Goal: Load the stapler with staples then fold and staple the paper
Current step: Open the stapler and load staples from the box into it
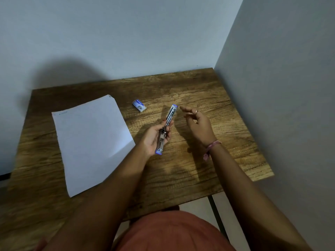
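A person seated at a wooden table [199, 98] grips a stapler [165, 130], swung fully open, in the left hand [155, 138] above the tabletop. The right hand [196, 122] hovers just right of the stapler, fingers loosely spread and holding nothing. A sheet of paper [90, 142] lies left of the stapler; a small staple box [139, 105] sits just beyond it.

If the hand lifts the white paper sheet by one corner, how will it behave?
The white paper sheet looks thin and lies flat on the wooden table, so it would probably droop. It seems light and may slide easily if pushed.
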Available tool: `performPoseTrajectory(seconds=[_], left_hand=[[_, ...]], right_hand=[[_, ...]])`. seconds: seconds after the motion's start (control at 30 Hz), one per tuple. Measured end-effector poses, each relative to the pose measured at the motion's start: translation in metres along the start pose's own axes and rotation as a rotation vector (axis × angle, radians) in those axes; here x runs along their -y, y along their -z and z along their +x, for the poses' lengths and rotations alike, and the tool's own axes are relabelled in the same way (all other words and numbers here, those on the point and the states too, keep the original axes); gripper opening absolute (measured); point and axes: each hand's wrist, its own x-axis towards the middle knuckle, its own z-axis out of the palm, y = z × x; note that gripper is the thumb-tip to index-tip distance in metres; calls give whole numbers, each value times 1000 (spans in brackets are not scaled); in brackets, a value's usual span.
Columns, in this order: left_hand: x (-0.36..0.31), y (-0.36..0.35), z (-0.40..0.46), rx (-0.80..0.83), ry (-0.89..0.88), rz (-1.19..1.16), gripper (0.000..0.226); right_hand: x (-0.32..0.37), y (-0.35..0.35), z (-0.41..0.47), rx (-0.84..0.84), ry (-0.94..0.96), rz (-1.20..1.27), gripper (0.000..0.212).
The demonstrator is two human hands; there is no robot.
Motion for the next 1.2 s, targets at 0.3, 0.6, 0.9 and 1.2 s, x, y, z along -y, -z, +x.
performPoseTrajectory(seconds=[0.3, 0.6, 0.9, 1.2], left_hand=[[9, 2, -3, -3, 1, -80, 24], [6, 7, -4, 26, -133, 107, 30], [-8, -5, -5, 16, -260, 114, 17], [-10, -10, -6, 4, -306, 124, 21]], right_hand=[[10, -14, 0, -1, 167, -157, 46], [8, -8, 2, 8, 246, -378, 53], [17, -4, 0, 51, 287, -397, 60], [27, -5, 2, -87, 312, -203, 54]])
